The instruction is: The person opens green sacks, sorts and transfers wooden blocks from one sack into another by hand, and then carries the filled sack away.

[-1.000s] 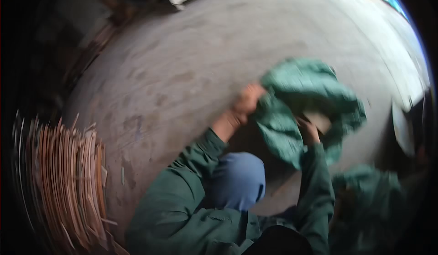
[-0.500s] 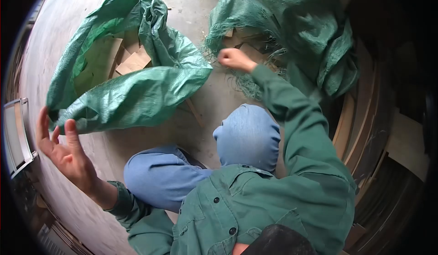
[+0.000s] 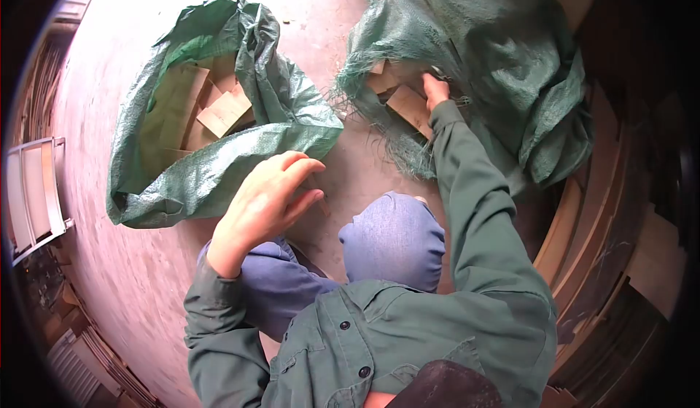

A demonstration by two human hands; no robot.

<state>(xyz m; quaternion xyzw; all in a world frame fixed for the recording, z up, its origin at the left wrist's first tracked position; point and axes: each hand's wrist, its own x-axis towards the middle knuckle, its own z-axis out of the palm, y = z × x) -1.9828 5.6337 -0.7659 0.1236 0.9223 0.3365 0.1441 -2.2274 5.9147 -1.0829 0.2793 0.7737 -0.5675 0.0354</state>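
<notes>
My left hand (image 3: 261, 202) hovers over the near edge of the left green woven sack (image 3: 233, 164), holding nothing, with its fingers apart and loosely curved. Inside that sack's wide mouth lie several flat wooden pieces (image 3: 224, 113). My right hand (image 3: 437, 89) reaches into the frayed mouth of the right green woven sack (image 3: 503, 65). Its fingers are partly hidden there, so whether they grip anything does not show. Just left of this hand, a wooden block (image 3: 410, 109) and other wood pieces lie in the sack's opening.
Both sacks rest on a concrete floor (image 3: 321, 21). My bent knees (image 3: 394, 236) are between me and the sacks. Long boards (image 3: 583, 196) stand along the right side. A pale metal-framed item (image 3: 36, 196) and stacked sheets line the left.
My left hand has left the left sack's outer corner and moved right, to its near edge. My right hand has gone right and deeper into the right sack's mouth.
</notes>
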